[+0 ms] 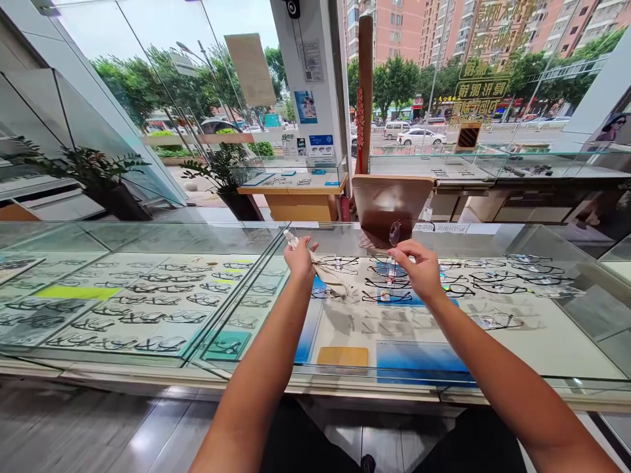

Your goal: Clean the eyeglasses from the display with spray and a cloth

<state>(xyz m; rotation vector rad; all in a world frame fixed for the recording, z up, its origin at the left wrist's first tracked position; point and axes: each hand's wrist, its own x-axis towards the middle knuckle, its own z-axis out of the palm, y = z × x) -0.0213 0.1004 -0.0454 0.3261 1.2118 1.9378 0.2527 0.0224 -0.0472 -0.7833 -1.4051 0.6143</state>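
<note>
Above the glass counter, my left hand [300,260] is closed on a pale cloth [334,276] whose end hangs down to the right. A small white object with a narrow tip, perhaps a bottle, [290,236] pokes out beyond the same hand; most of it is hidden. My right hand [420,265] pinches a pair of eyeglasses [395,232], raised over the counter, with one lens upright and a thin temple reaching to the right. The two hands are apart. Below them, inside the case, lie rows of eyeglass frames [387,297].
The glass display counter [345,372] spans the view, with more frames [148,317] at left. Inside are blue panels [419,358] and a tan block [342,356]. Beyond stand a brown chair [392,194], a potted plant [239,200] and another display case [300,187].
</note>
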